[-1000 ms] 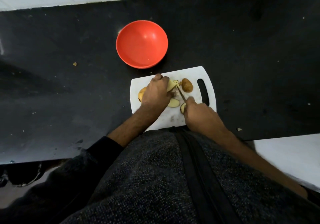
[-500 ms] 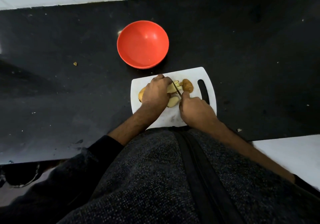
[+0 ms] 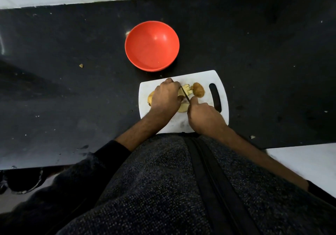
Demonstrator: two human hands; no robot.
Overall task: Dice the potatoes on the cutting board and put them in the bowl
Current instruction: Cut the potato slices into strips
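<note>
A white cutting board (image 3: 203, 78) lies on the black counter. My left hand (image 3: 166, 96) curls over a pale piece of cut potato (image 3: 185, 88) and holds it down. My right hand (image 3: 203, 115) grips a knife (image 3: 185, 94), its forefinger along the spine, the blade slanting into the cut pieces beside my left fingers. A brown whole potato (image 3: 198, 89) sits right of the blade. Another potato piece (image 3: 150, 98) peeks out left of my left hand, and a pale slice (image 3: 183, 107) lies between my hands. The empty red bowl (image 3: 152, 45) stands just beyond the board.
The board's handle slot (image 3: 215, 96) is at its right end. Small potato scraps lie on the counter at the left (image 3: 81, 65) and near the front right (image 3: 252, 136). White tiles run along the back; a white surface (image 3: 305, 162) sits at lower right.
My right hand moved forward and left with the knife, bringing the blade up against my left hand's fingers and into the pale pieces. My left hand stayed on the potato.
</note>
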